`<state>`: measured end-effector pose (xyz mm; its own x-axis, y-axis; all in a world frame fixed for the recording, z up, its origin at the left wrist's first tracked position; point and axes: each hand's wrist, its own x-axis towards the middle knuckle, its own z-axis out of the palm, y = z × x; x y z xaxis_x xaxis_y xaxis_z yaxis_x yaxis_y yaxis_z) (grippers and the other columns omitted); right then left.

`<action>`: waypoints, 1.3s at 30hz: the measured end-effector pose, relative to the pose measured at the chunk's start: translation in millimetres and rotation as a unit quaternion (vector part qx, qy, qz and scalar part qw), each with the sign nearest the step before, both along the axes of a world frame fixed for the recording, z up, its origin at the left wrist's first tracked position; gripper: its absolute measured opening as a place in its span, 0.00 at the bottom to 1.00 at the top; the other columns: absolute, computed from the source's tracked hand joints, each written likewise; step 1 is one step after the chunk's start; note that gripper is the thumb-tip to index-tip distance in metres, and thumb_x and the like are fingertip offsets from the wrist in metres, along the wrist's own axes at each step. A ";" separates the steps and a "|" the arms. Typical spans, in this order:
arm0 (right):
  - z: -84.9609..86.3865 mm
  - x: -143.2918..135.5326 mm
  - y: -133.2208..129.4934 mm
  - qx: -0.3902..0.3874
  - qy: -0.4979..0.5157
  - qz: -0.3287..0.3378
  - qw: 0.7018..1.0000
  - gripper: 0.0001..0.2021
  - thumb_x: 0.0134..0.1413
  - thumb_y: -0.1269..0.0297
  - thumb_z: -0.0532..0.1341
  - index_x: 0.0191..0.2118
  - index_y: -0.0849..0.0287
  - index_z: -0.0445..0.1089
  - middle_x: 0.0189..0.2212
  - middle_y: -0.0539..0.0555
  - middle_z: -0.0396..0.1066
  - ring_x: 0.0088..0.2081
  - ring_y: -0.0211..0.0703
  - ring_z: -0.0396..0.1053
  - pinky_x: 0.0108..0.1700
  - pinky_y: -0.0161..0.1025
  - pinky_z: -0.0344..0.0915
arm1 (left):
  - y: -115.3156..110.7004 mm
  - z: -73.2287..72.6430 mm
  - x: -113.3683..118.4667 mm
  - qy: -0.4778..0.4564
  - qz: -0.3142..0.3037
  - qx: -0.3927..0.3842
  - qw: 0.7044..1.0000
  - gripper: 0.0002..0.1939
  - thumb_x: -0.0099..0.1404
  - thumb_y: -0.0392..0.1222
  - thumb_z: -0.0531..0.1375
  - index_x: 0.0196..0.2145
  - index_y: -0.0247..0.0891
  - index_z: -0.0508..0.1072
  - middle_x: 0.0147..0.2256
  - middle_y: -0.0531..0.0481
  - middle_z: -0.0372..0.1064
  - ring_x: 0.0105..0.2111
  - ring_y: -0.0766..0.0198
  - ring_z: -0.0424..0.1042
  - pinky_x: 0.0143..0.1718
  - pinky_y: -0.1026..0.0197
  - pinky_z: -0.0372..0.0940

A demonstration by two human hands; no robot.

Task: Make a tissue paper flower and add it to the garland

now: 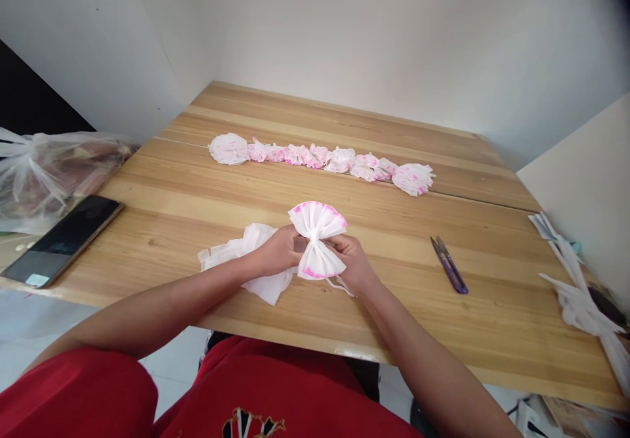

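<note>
A white paper bow (317, 254), pleated into two fans with pink edges and pinched in at its middle, is held upright over the table's near side. My left hand (281, 251) is closed on its left side, and my right hand (352, 261) grips it from the right near the middle. The bow partly hides the fingertips of both hands. A thin white strip (339, 285) trails below the right fingers. Under and beside my left hand lie loose sheets of thin white paper (268, 287).
A row of pink-and-white crumpled paper flowers (315, 155) stretches across the wooden table (207, 188). Purple-handled thread snips (450, 267) lie to the right, a phone (63, 238) at the left edge. A tied plastic bag (59, 169) sits beyond it; white strips (575, 300) lie far right.
</note>
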<state>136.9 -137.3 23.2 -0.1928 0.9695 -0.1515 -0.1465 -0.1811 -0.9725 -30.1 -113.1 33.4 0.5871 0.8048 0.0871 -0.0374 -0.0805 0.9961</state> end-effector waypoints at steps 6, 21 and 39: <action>3.7 -3.3 -1.8 -0.007 0.008 -0.009 1.000 0.16 0.35 0.50 0.73 0.28 0.58 0.80 0.21 0.51 0.74 0.23 0.38 0.66 0.26 0.35 0.62 | 2.1 -1.2 -0.2 -0.005 0.013 0.010 1.000 0.16 0.53 0.44 0.68 0.38 0.34 0.77 0.42 0.43 0.76 0.48 0.52 0.72 0.53 0.53 0.64; 0.1 1.9 -1.4 0.029 -0.005 0.034 0.999 0.15 0.40 0.54 0.71 0.18 0.59 0.73 0.16 0.50 0.70 0.21 0.37 0.66 0.29 0.37 0.66 | -2.9 15.9 -9.2 -0.002 0.041 -0.130 0.991 0.17 0.50 0.49 0.69 0.32 0.33 0.74 0.32 0.47 0.74 0.34 0.61 0.72 0.39 0.60 0.66; 3.0 -0.9 -6.2 0.033 -0.055 0.061 0.996 0.11 0.38 0.57 0.72 0.19 0.58 0.75 0.17 0.51 0.72 0.23 0.40 0.69 0.30 0.38 0.66 | 1.3 15.6 -6.5 0.037 -0.051 0.076 0.995 0.16 0.56 0.53 0.63 0.26 0.36 0.72 0.29 0.45 0.74 0.38 0.56 0.73 0.47 0.54 0.66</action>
